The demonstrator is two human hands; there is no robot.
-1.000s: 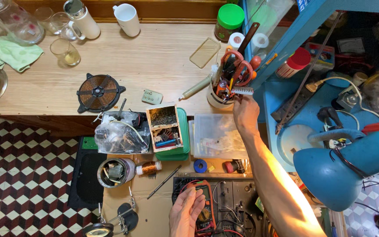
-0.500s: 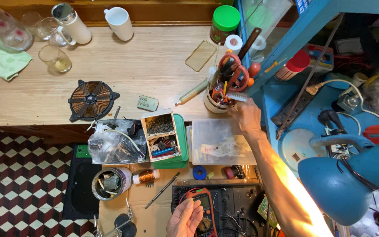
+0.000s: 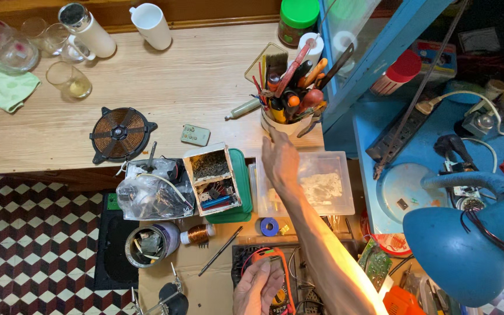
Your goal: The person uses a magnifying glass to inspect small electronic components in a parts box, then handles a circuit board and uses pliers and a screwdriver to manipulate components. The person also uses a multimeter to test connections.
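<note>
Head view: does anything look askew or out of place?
The cream tube lies loose on the wooden table, pointing askew toward the tool-crammed cup that the right hand reaches for. Left hand rests on the orange multimeter.

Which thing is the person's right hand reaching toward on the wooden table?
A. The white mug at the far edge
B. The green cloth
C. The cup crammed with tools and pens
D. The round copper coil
C: the right hand stretches up to the base of the cup of tools, while the left hand rests on the orange-edged meter.
</note>
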